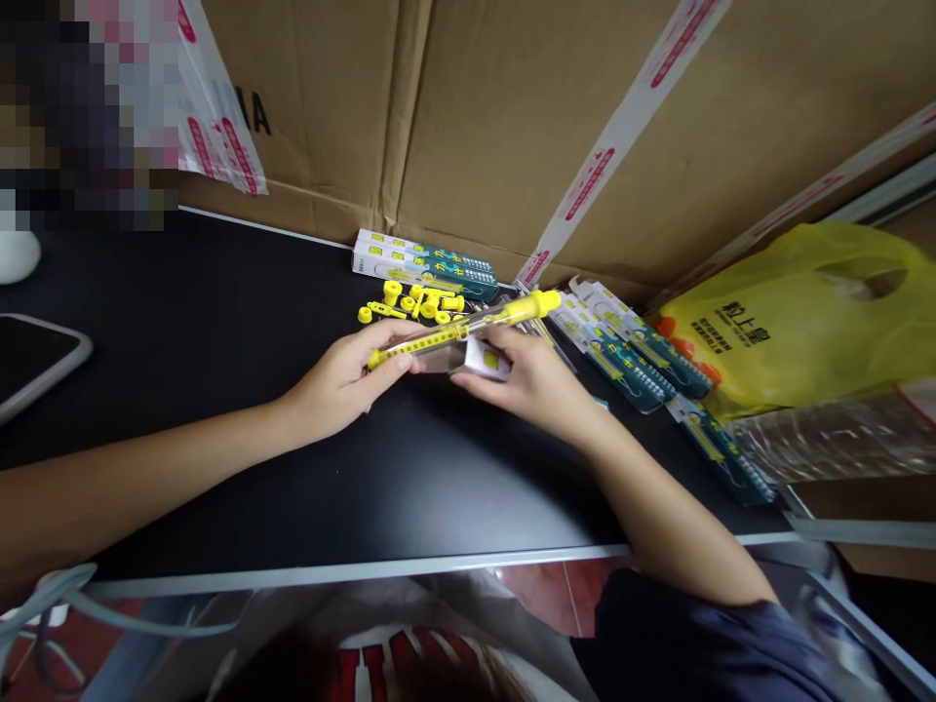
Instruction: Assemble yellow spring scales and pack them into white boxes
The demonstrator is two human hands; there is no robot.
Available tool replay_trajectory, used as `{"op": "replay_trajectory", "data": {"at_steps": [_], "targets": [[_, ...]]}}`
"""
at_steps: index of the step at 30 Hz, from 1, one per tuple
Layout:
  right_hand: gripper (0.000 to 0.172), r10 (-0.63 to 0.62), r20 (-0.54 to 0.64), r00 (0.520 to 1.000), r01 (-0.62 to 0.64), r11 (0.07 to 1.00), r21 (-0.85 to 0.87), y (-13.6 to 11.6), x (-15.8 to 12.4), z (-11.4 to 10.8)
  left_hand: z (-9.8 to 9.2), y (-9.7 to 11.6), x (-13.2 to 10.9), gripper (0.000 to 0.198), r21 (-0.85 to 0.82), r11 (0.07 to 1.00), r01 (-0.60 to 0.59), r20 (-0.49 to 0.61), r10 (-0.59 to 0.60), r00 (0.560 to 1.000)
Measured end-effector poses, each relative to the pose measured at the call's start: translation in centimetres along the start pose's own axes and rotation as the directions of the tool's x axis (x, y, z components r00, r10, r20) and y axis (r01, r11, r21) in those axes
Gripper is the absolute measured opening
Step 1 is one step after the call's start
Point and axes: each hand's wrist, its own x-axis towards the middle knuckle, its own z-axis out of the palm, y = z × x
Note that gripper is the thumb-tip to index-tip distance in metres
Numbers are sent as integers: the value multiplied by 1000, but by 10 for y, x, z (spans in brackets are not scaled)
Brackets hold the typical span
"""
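My left hand [351, 375] is closed around the lower end of a spring scale [468, 327], a clear tube with yellow ends and a yellow marked strip. The scale tilts up to the right, its thick yellow end passing above my right hand [537, 380]. That hand grips a small white carton [487, 359] between thumb and fingers, just under the scale. Part of the carton is hidden by my fingers. Behind my hands lies a cluster of small yellow plastic parts [420, 300], with thin metal pieces [545, 331] to their right, partly covered by the scale.
White and green printed cartons [424, 263] lie at the back of the black table [219, 322]; more cartons [614, 341] lie on the right. A yellow plastic bag [804, 312] and a clear plastic bottle [826, 434] are beyond them. A phone [36, 361] rests at left. Large cardboard [475, 117] stands behind.
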Motion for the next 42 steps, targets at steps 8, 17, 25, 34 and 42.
{"op": "replay_trajectory", "data": {"at_steps": [8,17,25,34,42], "targets": [[49,156,6,988,-155,970,189,34,9,-35,-9,-6,11,47,-80,997,16,-66,-21,998],[31,98,-59,993,-109,972,-208,48,7,-42,-17,-3,12,32,80,996,31,-212,-13,977],[36,2,-62,998,-8,996,-93,37,6,-43,-14,3,11,30,237,970,59,-205,-9,979],[35,-33,-82,996,20,987,-160,33,2,-51,-17,0,12,27,281,958,50,-234,18,972],[37,-123,35,992,128,926,-356,23,0,-31,-15,-2,9,30,425,905,-13,-142,81,987]]}}
